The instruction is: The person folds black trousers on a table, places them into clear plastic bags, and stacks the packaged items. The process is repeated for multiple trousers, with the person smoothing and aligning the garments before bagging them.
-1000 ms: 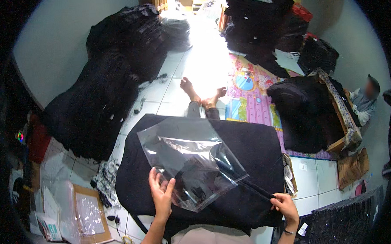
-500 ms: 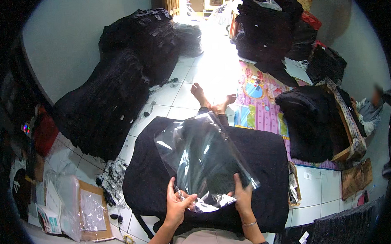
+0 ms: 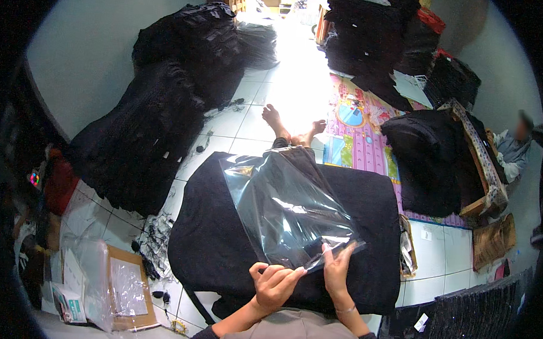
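"What's over the black-covered table [image 3: 206, 227]?"
"A clear plastic bag [image 3: 282, 197], near edge pinched by left hand [image 3: 274, 284] and right hand [image 3: 338, 270]"
"Around the table?"
"Black cloth heap [image 3: 144, 138] left, pink mat [image 3: 368, 154] beyond its right"

Clear bag [image 3: 282, 200] blocks middle of black cloth [image 3: 203, 227]. Room left and right of it. Black pile [image 3: 147, 129] blocks far left.

Fingers [image 3: 278, 277] partly hide the clear bag [image 3: 288, 209]; another person's head [image 3: 524, 126] is blurred.

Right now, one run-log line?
left hand: holds clear bag, near edge | right hand: holds near right corner | bag: over black cloth
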Available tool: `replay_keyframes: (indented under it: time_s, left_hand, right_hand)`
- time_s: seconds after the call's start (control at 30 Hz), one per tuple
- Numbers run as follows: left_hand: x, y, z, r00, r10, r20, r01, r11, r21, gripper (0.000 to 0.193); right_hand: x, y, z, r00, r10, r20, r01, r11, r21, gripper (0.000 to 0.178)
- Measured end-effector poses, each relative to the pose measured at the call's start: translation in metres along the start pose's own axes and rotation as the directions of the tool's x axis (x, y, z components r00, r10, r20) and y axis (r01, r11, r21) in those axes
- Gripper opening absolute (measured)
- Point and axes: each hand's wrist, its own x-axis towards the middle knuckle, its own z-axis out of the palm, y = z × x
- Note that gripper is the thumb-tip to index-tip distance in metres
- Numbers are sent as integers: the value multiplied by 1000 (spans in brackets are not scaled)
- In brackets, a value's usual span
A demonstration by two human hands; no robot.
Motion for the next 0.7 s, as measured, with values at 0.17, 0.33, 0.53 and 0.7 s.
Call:
replay_keyframes:
  time_s: [0.17, 0.33, 0.53, 0.7]
  left_hand:
    - [9, -7, -18, 986, 116, -122, -114, 993, 28, 17]
    - [7, -11, -24, 944, 322, 72, -320, 947, -30, 19]
    - [28, 2, -14, 855, 473, 214, -461, 881, -106, 17]
    - [25, -29, -32, 992, 73, -105, -90, 983, -162, 14]
  right_hand:
    - [3, 0, -6, 503, -273, 820, 695, 692, -196, 27]
    - [7, -11, 13, 394, -158, 905, 780, 578, -239, 34]
    - [81, 9, 114, 562, -240, 792, 800, 401, -446, 53]
    - [100, 21, 138, 440, -138, 888, 766, 574, -290, 61]
